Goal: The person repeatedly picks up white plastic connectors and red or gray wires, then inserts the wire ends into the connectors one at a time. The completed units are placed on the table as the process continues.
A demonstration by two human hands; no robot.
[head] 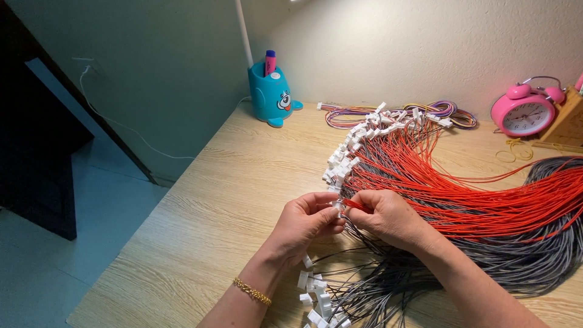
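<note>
Nearest the camera, loose white plugs (pixel 316 297) on grey wires (pixel 425 273) are spread over the wooden counter (pixel 206 212). Just above them, a small white connector (pixel 336 206) is pinched between the fingertips of the left hand (pixel 303 222), whose wrist is ringed by a gold bracelet (pixel 252 292). The right hand (pixel 388 215) is closed on a thin red wire (pixel 358 205) right beside that connector. Beyond the hands, a fanned bundle of red wires (pixel 461 194) tipped with white connectors (pixel 349 152) is laid across the counter. Farther back, coiled multicoloured cables (pixel 364 115) are seen by the wall, with a teal pen holder (pixel 270 94) to the left and a pink alarm clock (pixel 523 112) to the right.
</note>
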